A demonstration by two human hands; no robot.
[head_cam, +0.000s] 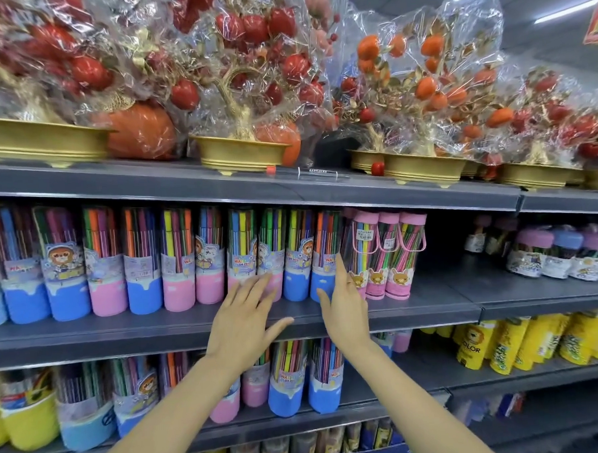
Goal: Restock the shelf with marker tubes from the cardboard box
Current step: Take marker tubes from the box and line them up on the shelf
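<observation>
Head view: left hand (242,326) spread flat, fingertips on a pink marker tube (271,258); right hand (344,310) open, straight fingers against the blue marker tube (323,259) on the shelf (124,331).

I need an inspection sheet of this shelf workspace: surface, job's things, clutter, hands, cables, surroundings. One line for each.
Surface: grey middle shelf, bare to the right of the tubes.
Job's things: marker tubes upright in a row; cardboard box not seen.
Clutter: nothing seen.
Hands: left hand open, fingers at a pink tube's base; right hand open, flat beside the last blue tube.
Cables: nothing seen.
Surroundings: wrapped fruit trees above; yellow packs lower right.
</observation>
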